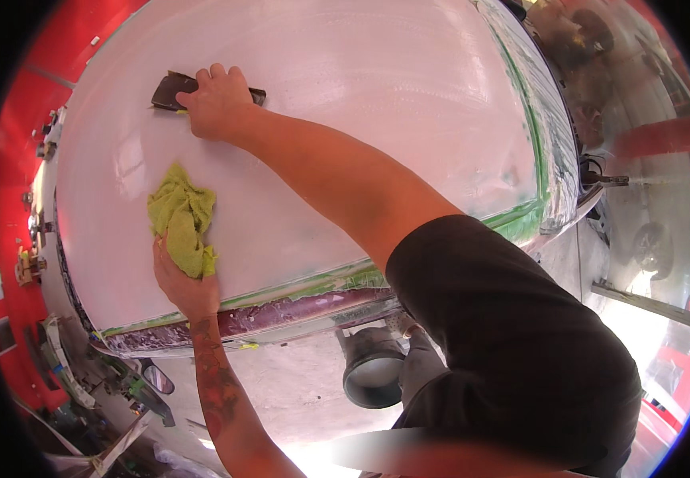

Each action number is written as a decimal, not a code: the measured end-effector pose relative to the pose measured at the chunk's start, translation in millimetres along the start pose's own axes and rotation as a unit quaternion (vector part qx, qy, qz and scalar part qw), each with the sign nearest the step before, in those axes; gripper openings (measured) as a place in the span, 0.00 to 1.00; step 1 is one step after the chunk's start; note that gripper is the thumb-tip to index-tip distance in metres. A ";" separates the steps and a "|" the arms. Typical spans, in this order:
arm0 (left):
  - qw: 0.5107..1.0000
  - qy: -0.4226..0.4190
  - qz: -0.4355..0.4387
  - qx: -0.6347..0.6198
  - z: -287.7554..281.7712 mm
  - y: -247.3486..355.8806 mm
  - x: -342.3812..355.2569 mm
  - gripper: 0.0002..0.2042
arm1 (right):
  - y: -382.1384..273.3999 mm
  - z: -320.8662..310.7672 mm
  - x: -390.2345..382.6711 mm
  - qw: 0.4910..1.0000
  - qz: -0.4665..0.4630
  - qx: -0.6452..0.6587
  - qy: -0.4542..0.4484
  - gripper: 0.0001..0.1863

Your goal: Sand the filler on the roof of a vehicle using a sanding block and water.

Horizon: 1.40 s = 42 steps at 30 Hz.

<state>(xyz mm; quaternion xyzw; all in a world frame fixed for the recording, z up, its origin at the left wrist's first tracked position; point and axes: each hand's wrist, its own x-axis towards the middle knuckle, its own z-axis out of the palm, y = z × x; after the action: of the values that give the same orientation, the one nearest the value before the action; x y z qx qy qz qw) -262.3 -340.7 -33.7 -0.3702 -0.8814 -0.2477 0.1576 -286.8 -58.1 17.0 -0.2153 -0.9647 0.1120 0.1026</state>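
Note:
A broad, curved car body panel (345, 103), coated pale pinkish-white and wet-looking in places, spreads out in front of me. My right hand (219, 103) reaches across to its far left part and presses a dark sheet of sandpaper (171, 89) flat on it. The sheet's ends stick out on both sides of my fingers; whether a block lies beneath is hidden. Nearer me on the left, my left hand (184, 280) grips a crumpled yellow-green cloth (179, 211) resting on the panel. My left fingers are mostly covered by the cloth.
Green masking tape (520, 217) and plastic film (560, 175) border the panel's right and near edges. Below the near edge, a dark bucket (373, 374) of cloudy liquid stands on the floor by my leg. A loose mirror (158, 378) and other parts lie at lower left.

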 end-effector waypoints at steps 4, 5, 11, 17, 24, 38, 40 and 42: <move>1.000 0.005 0.008 0.010 -10.3 -6.0 -0.5 0.35 | 153.2 -34.9 -16.5 0.988 0.119 -0.058 0.080 0.25; 1.000 0.009 0.010 0.006 -7.9 -3.9 3.0 0.35 | 213.6 -43.3 -30.2 0.972 0.174 -0.094 0.126 0.25; 1.000 -0.004 0.012 0.018 -4.1 1.2 5.1 0.36 | 337.4 -81.0 -70.4 0.893 0.426 -0.128 0.075 0.26; 1.000 -0.017 0.000 0.019 -7.7 4.5 3.9 0.36 | 98.5 -26.6 54.4 0.994 0.075 -0.054 0.052 0.24; 0.999 -0.021 0.003 -0.045 -4.6 -16.3 -7.8 0.36 | 82.3 -7.5 54.5 0.996 -0.037 -0.073 0.047 0.17; 0.999 -0.024 -0.007 -0.040 3.7 -14.8 -4.7 0.36 | 240.5 -48.8 -48.5 0.987 0.093 -0.123 0.039 0.25; 0.998 -0.030 -0.013 -0.060 -0.4 -20.4 -7.5 0.36 | 219.1 -48.2 -56.9 0.994 0.009 -0.094 0.047 0.21; 0.991 -0.044 -0.046 -0.116 -3.7 -22.6 -9.8 0.37 | 250.9 -51.7 -60.2 0.988 0.047 -0.135 0.063 0.26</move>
<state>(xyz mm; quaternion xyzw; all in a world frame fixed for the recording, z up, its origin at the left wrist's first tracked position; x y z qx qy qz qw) -271.8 -362.0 -42.4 -0.3552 -0.8689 -0.3390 0.0629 -122.3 145.8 -8.0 -0.2790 -0.9514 -0.0284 0.1272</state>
